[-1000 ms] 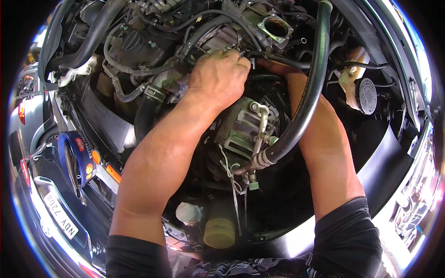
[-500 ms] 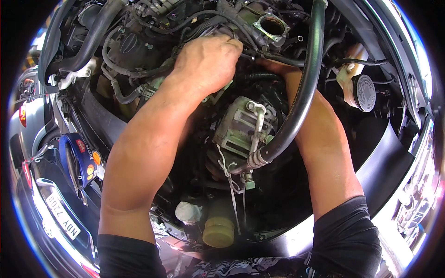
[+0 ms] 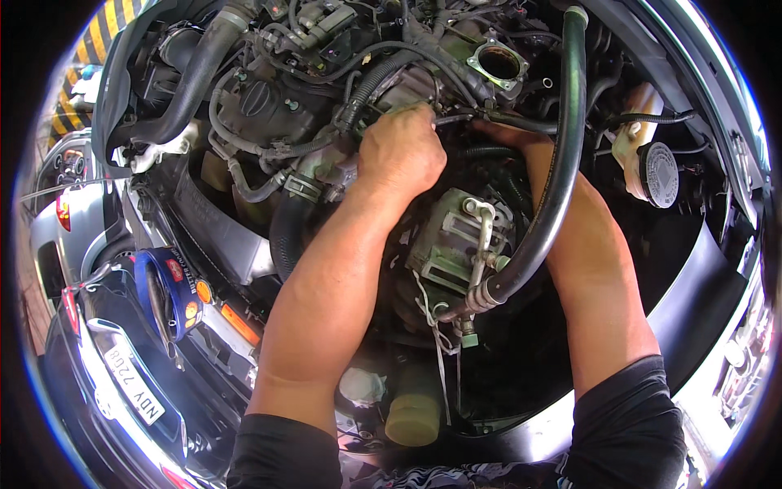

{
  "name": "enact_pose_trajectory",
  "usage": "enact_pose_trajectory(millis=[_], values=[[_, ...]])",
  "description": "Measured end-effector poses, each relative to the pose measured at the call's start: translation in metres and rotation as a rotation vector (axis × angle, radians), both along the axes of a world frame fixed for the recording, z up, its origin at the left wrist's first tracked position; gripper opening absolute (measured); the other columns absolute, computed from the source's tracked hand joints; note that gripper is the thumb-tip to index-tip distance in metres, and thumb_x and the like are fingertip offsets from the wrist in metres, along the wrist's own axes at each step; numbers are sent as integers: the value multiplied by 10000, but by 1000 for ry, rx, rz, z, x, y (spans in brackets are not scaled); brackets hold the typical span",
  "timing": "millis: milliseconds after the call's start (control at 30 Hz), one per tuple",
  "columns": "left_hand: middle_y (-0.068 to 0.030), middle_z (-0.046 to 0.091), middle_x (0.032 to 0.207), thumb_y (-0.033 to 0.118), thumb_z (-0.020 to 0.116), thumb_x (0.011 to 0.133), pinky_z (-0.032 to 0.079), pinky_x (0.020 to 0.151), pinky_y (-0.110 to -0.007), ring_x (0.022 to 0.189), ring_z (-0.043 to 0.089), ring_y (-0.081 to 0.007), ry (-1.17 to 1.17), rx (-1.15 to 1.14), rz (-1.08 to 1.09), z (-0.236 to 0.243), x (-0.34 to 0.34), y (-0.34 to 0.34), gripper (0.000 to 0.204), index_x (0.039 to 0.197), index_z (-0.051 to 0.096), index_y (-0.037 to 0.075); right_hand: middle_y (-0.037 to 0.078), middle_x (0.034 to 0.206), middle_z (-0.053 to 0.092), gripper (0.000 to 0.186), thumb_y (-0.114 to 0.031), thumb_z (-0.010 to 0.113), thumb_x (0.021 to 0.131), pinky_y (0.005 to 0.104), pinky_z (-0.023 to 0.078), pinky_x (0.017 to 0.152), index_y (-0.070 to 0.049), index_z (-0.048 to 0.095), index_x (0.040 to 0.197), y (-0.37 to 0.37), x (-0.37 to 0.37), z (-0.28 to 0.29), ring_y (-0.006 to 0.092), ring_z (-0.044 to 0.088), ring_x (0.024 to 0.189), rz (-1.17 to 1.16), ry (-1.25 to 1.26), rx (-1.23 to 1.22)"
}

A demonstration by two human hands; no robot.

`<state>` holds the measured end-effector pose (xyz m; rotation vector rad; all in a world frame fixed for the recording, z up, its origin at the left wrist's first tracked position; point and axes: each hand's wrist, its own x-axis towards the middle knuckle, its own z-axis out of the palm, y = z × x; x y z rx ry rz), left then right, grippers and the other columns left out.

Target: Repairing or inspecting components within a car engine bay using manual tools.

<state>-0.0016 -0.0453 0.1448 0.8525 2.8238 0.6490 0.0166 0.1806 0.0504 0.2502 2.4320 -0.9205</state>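
Observation:
My left hand (image 3: 403,153) is closed in a fist over the middle of the engine, beside a ribbed black conduit (image 3: 372,81). Whatever it grips is hidden beneath the fingers. A short shiny rod-like piece (image 3: 453,120) shows between my two hands; I cannot tell whether either holds it. My right hand (image 3: 507,134) reaches in under a thick black hose (image 3: 562,163), its fingers hidden among the engine parts. Below both hands sits a compressor-like metal unit (image 3: 444,248) with a metal pipe (image 3: 482,236) and a white cord (image 3: 432,314) tied to it.
An open round metal flange (image 3: 498,67) lies beyond my right hand. At the right is a reservoir with a black cap (image 3: 658,175). A blue tray with tools (image 3: 167,293) rests at the left edge. Near me stand a yellowish cylinder (image 3: 412,420) and a white-wrapped piece (image 3: 362,387).
The view has shifted, so the engine appears lower and farther right. My left fist has come slightly nearer to me, and its forearm has swung right, uncovering a clamped hose. My right hand stays in place.

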Motion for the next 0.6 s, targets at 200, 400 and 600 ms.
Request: enact_pose_trajectory(millis=[200, 400, 600], values=[[-220, 670, 920, 179, 546, 865, 481, 823, -494, 906, 625, -422, -108, -36, 67, 1, -8, 5, 204, 922, 647, 12, 125, 1330, 539, 515, -419, 617, 886, 426, 344, 1096, -126, 538, 1302, -10, 5, 1, 289, 465, 1271, -70, 134, 80], [-229, 670, 913, 177, 550, 858, 484, 816, -500, 903, 625, -427, -169, 7, 70, -2, -17, 1, 205, 898, 660, 9, 120, 1471, 409, 652, -507, 594, 876, 430, 242, 1160, -159, 451, 1409, -3, 4, -1, 285, 331, 1387, -45, 42, -14], [-201, 684, 949, 107, 532, 803, 529, 823, -442, 915, 664, -366, -59, -91, -19, -2, -5, 7, 199, 938, 651, 20, 120, 1518, 365, 721, -561, 585, 862, 438, 213, 1180, -169, 421, 1444, -2, 2, -2, 281, 285, 1427, -32, 36, 6]])
